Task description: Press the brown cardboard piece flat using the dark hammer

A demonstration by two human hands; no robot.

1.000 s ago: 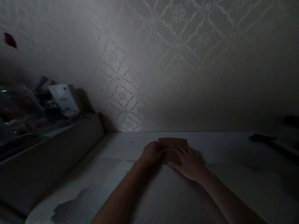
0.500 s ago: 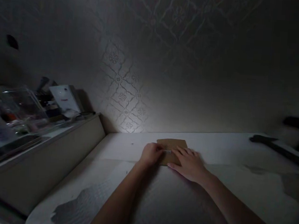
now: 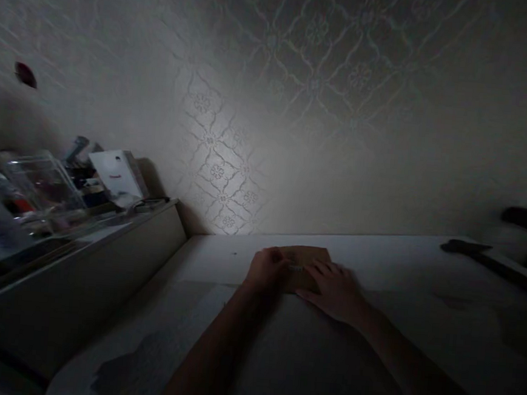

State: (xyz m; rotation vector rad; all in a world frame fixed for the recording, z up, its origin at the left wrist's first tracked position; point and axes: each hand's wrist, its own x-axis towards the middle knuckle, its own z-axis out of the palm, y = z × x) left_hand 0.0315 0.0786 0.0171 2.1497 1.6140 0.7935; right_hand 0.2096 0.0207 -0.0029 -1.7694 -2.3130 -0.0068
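Note:
A flat brown piece that looks like card or kraft paper [image 3: 310,256] lies on the white tabletop before me. Across its middle runs a small pale, ridged strip [image 3: 295,267], too small and dim to identify. My left hand [image 3: 264,267] rests at the card's left side, thumb and fingers pinched together by the strip's left end. Whatever is in that pinch is hidden. Spread flat over the right part of the card is my right hand [image 3: 336,288], its fingertips near the strip's right end and its thumb along the near edge.
A dark hammer-shaped tool [image 3: 482,254] lies at the table's right. On the raised shelf [image 3: 104,249] at left stand a white box [image 3: 117,174], a clear plastic container [image 3: 46,180] and small clutter. A patterned wall [image 3: 339,167] rises behind the table [image 3: 395,262].
The table and hands look darker, while the wall appears brighter. Both hands keep nearly the same place on the brown card.

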